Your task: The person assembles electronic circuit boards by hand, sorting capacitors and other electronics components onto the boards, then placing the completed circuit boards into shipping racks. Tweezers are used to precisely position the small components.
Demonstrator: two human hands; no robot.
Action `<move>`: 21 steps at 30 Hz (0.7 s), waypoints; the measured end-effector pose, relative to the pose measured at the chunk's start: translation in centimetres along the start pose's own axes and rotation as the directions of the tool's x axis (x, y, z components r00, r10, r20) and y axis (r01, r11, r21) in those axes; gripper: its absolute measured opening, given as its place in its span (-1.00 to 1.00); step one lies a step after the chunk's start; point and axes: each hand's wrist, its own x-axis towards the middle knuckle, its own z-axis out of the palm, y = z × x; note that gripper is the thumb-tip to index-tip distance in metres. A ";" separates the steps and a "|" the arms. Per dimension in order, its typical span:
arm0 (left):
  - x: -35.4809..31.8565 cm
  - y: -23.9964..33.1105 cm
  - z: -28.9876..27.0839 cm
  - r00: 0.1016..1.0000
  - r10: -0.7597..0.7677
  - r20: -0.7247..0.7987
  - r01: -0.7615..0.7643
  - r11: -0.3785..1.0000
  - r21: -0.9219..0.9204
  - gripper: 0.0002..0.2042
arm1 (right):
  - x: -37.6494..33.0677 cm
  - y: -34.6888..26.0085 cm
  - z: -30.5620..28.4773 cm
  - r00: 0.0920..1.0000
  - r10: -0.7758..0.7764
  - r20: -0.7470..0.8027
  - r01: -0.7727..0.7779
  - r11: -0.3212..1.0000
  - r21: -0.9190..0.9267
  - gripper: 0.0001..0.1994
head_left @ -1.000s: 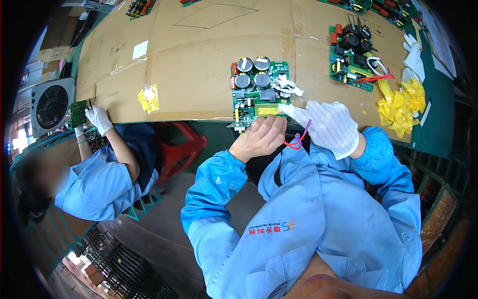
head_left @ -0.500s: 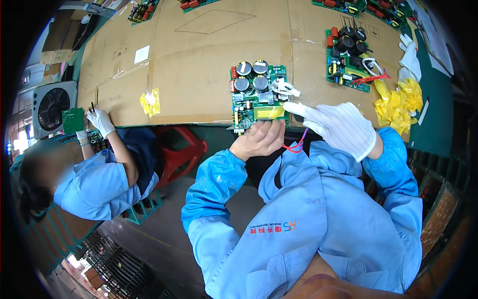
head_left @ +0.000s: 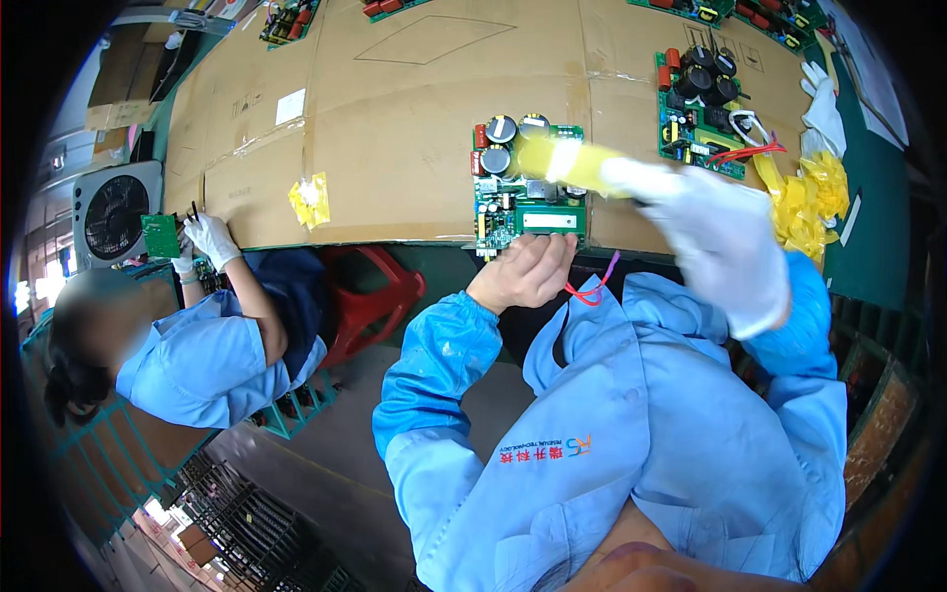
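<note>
A green circuit board (head_left: 503, 219) with several black capacitors and red parts lies at the near edge of the cardboard-covered table. My left hand (head_left: 526, 268), bare, has its fingers closed on the board's near edge beside red wires (head_left: 590, 293). My right hand (head_left: 718, 249), in a white glove smeared by motion, is raised right of the board. A strip of yellow tape (head_left: 580, 166) stretches from its fingertips across the capacitors, hiding part of them. Below the tape, a pale rectangular strip (head_left: 549, 221) shows on the board.
Another circuit board (head_left: 705, 133) with red wires stands to the right, near crumpled yellow tape (head_left: 814, 197) and a white glove (head_left: 822, 113). A yellow tape piece (head_left: 310, 202) sticks to the cardboard (head_left: 414, 148). At left, a co-worker (head_left: 212, 340) holds a green board near a fan (head_left: 116, 212).
The yellow tape has come off the board's near part and is lifted in my right hand, which has moved right. My left hand keeps its hold on the board.
</note>
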 end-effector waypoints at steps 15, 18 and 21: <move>0.1 1.5 0.2 0.987 -0.157 0.038 0.158 0.987 -0.033 -0.65 | -9.6 0.7 -4.8 0.647 0.672 0.360 -0.734 0.677 0.055 -0.49; 0.0 1.5 0.7 0.986 -0.164 0.008 0.165 0.986 -0.034 -0.64 | -6.2 2.0 0.8 0.921 0.337 0.194 -0.339 0.940 -0.023 -0.52; 0.7 1.5 0.4 0.986 -0.167 0.014 0.167 0.985 -0.033 -0.64 | -3.4 3.2 3.6 0.957 0.121 0.263 -0.098 0.990 -0.098 -0.55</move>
